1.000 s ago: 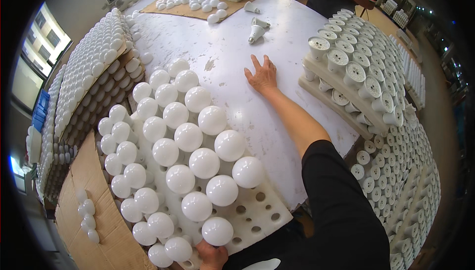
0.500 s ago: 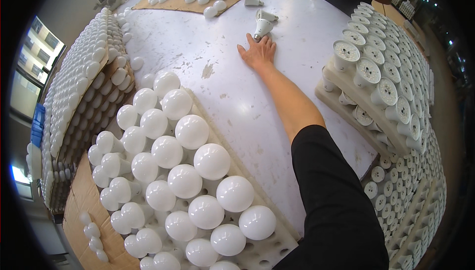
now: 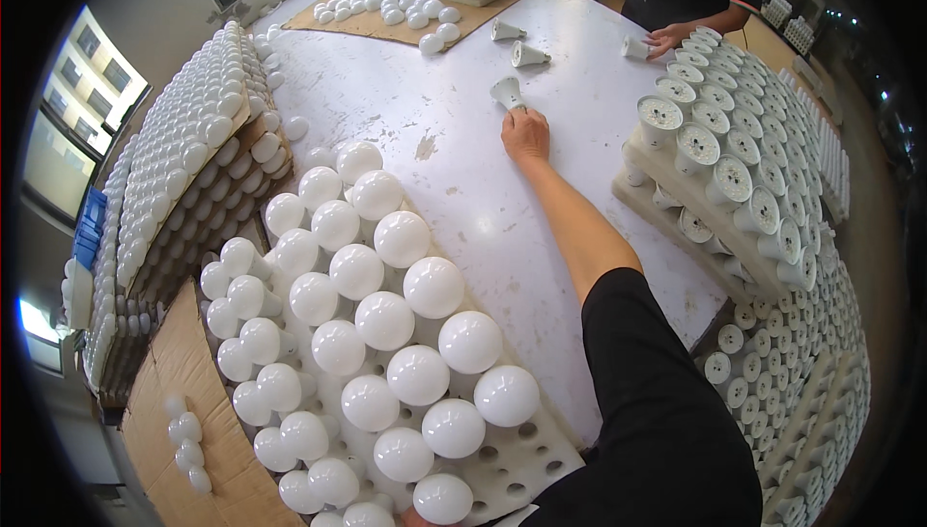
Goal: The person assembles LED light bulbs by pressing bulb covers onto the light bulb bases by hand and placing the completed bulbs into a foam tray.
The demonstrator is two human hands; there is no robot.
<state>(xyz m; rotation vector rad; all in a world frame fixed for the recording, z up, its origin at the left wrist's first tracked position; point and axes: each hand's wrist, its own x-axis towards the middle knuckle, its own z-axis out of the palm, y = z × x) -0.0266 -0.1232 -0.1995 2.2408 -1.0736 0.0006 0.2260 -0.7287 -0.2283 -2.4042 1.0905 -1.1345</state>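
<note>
In the upper centre, our right hand (image 3: 526,133) is closed round the narrow end of a base (image 3: 507,93), wide end pointing away; the neck probably gives the easier grip. Of our left hand (image 3: 413,518) only a sliver shows at the bottom edge, by the rack (image 3: 541,448), so we cannot tell whether it grips. The rack's holes seemingly keep the bulbs (image 3: 417,374) apart, domes up. Two more bases (image 3: 530,54) lie tipped over beyond our right hand. At right, upright bases (image 3: 697,147) stand wide end up, perhaps to leave their faces exposed.
</note>
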